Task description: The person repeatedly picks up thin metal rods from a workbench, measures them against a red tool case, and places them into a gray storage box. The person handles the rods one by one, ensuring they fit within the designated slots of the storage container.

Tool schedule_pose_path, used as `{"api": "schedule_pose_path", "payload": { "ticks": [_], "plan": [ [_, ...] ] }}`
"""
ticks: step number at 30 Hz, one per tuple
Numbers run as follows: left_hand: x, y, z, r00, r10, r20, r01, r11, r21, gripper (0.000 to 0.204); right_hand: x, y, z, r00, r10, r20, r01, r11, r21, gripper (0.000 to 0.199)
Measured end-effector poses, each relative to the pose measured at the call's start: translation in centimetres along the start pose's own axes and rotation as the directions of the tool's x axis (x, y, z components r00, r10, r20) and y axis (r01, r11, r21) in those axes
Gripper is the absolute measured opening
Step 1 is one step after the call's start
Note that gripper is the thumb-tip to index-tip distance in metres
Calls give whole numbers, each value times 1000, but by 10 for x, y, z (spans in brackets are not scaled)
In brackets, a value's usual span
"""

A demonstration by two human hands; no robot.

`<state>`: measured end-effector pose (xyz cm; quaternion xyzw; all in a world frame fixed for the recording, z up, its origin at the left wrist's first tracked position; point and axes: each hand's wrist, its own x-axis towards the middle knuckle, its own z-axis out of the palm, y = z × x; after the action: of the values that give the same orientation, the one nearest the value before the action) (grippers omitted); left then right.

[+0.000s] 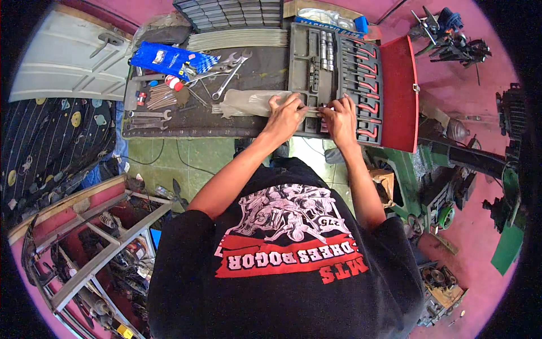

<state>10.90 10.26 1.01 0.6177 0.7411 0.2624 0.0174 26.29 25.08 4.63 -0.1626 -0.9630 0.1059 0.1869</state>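
Note:
A bundle of thin rods in a cloudy plastic sleeve [248,104] lies across the dark bench top, its rod ends showing at the left. My left hand [285,117] is closed around the right part of this bundle, fingers bent. Just beyond it, my right hand [340,120] pinches the rods' right end over the edge of the tool case [299,62]. Bare rods [312,112] show between the two hands. The fingertips partly hide the right end.
Combination wrenches [231,79], a blue packet [164,59] and brown sticks [164,97] lie on the bench's left. Long thin rods [237,38] line the back. Red-handled tools [368,85] fill the case beside its red lid [402,93]. A metal-framed rack [101,248] stands lower left.

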Motion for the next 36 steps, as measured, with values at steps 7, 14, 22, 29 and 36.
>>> {"api": "schedule_pose_path", "payload": {
  "ticks": [7,14,22,29,36],
  "plan": [
    [0,1,-1,1000,3,18,-5,997,74,26,-2,-1,-3,996,81,34,-80,996,-30,28],
    [-13,-4,-39,982,-50,-180,45,998,-33,28,-9,-5,-10,983,169,70,-169,986,-10,31],
    [-88,-94,-86,820,-481,-310,530,843,94,27,-27,-21,-16,960,281,-1,-281,959,-25,43],
    [-140,-125,-97,750,-631,-200,662,723,200,31,-39,-37,-10,922,384,-40,-386,921,-54,43],
    [-144,-120,-89,724,-671,-157,689,712,135,29,-39,-50,-2,868,496,-16,-496,867,-51,44]
  ]
}}
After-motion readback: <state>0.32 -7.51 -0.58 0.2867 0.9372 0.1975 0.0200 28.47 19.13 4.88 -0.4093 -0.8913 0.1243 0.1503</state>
